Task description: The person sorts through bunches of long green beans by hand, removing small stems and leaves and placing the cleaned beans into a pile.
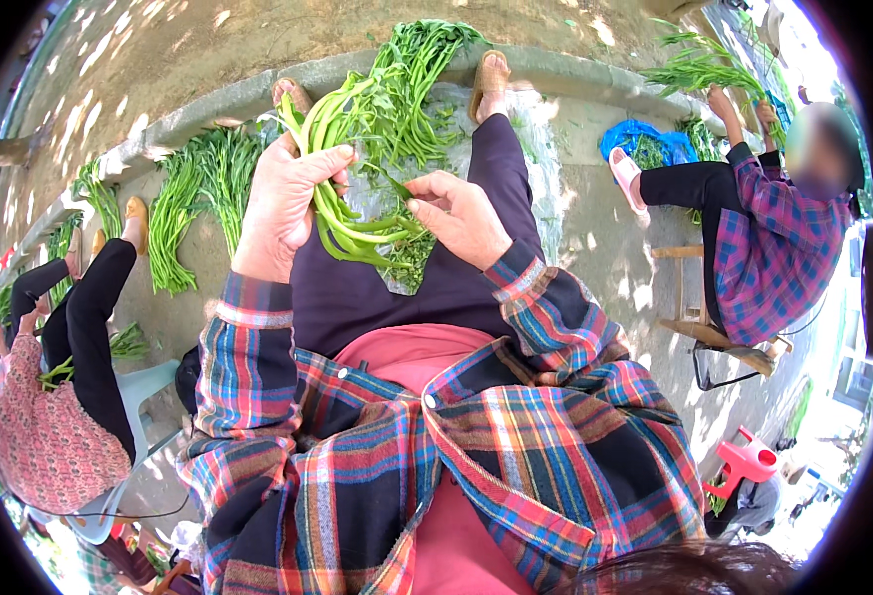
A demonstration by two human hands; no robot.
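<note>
My left hand (283,203) is closed round a bunch of long-stemmed leafy greens (329,111), the thumb lying across the pale stems. The bunch bends over, and its stems curl down below my fingers. Just right of it, my right hand (459,216) pinches a narrow green leaf (387,180) between thumb and forefinger. Beneath and beyond my hands, a heap of the same greens (419,124) lies on the ground between my feet. Loose leaf trimmings (414,260) are piled lower down, between my knees.
More bundles of greens (174,223) rest along the curb (327,84) to the left. At right a person (779,238) on a wooden stool holds greens, by a blue plastic bag (645,144). Another seated person (55,426) is at left. A red plastic stool (744,461) stands lower right.
</note>
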